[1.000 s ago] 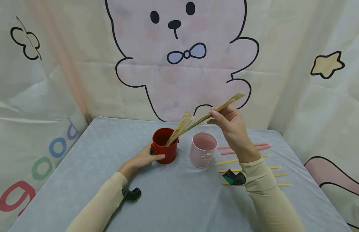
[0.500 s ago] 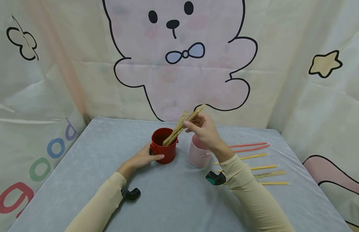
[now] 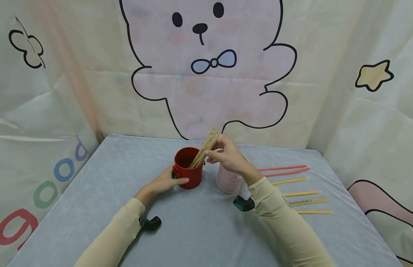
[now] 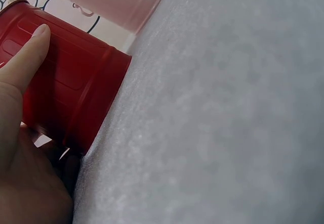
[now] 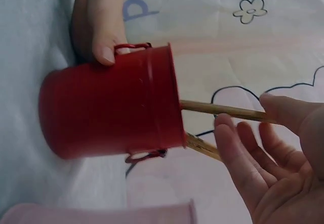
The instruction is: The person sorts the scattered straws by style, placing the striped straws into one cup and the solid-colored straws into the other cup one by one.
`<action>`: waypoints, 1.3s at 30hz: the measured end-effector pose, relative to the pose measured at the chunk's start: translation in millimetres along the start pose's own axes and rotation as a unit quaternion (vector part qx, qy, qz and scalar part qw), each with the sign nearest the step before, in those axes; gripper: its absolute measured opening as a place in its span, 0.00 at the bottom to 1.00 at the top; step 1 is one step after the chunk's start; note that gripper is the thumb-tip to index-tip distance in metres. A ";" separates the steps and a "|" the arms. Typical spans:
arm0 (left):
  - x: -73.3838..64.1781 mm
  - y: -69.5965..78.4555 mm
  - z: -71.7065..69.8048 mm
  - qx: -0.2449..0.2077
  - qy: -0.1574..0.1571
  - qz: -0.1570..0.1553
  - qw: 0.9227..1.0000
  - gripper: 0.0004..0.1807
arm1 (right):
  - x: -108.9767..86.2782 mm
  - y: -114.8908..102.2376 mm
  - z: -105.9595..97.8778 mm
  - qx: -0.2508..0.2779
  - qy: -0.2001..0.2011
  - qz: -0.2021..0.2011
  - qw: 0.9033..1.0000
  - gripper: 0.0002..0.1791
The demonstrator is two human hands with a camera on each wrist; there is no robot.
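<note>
My left hand (image 3: 164, 181) grips the side of a small red bucket (image 3: 192, 178) standing on the table, thumb along its front and fingers behind. Several brown paper-wrapped straws (image 3: 201, 152) lean out over the bucket's right rim. Right above that rim, my right hand (image 3: 230, 157) holds the upper end of one straw between thumb and fingers. Seen from the right wrist, this straw (image 5: 223, 108) runs from the bucket's mouth to my thumb, and a second straw (image 5: 202, 146) passes behind my index finger. The straws' lower ends are hidden inside the bucket.
A pink bucket (image 3: 227, 180) stands just right of the red one, partly behind my right hand. Farther right lie red straws (image 3: 286, 173), yellow straws (image 3: 301, 193) and a brown paper-wrapped straw (image 3: 308, 201). My right forearm covers some of their ends.
My right hand has moved left and down from above the pink bucket to the red bucket's rim, lowering its straw into the red bucket. My left hand has stayed on the red bucket.
</note>
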State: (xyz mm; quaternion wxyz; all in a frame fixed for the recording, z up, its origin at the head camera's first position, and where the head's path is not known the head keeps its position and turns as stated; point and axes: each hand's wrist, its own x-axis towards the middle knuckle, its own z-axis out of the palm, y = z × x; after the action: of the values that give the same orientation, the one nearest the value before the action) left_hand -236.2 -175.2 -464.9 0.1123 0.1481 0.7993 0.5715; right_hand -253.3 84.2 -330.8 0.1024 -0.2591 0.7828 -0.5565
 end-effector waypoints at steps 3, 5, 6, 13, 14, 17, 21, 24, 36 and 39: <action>-0.3 -1.0 -0.3 0.004 0.000 0.003 1.000 0.42 | -1.5 -2.1 -5.2 -0.015 0.011 -0.006 1.000 0.10; -0.5 -1.5 -0.4 0.007 0.000 0.006 1.000 0.42 | -3.7 -4.8 -9.9 -0.029 0.020 -0.007 0.999 0.11; -0.4 -1.5 -0.4 0.008 -0.001 0.005 1.000 0.42 | -5.1 -6.3 -12.5 -0.034 0.025 -0.008 0.999 0.12; -0.4 0.1 0.0 0.007 -0.003 0.007 1.000 0.42 | -21.8 -9.7 -37.7 -0.040 0.055 -0.003 0.998 0.16; -0.3 0.2 0.0 0.004 -0.002 0.007 1.000 0.42 | -25.0 -8.9 -42.0 -0.038 0.057 -0.007 0.998 0.16; 0.2 0.2 -0.2 0.001 -0.002 0.009 1.000 0.42 | -36.6 -5.7 -54.3 -0.044 0.063 -0.014 0.997 0.16; 1.6 -0.5 0.1 0.004 0.001 0.005 1.000 0.42 | -57.1 0.8 -70.7 -0.060 0.059 -0.018 0.996 0.15; 2.5 0.3 1.2 0.005 0.001 -0.003 1.000 0.43 | -76.8 10.4 -83.9 -0.077 0.048 -0.020 0.996 0.14; -2.3 2.5 0.4 0.005 0.009 -0.023 1.000 0.44 | -151.1 73.2 -136.3 -0.154 -0.040 0.026 0.987 0.14; -3.3 2.7 1.0 0.003 0.004 -0.025 1.000 0.45 | -166.4 85.6 -150.1 -0.156 -0.080 0.023 0.984 0.11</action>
State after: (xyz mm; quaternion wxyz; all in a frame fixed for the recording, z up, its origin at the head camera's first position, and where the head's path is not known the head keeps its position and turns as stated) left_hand -232.5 -174.7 -462.5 0.1230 0.1257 0.8052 0.5664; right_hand -205.1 314.6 -377.2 0.1359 -0.2980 0.8550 -0.4022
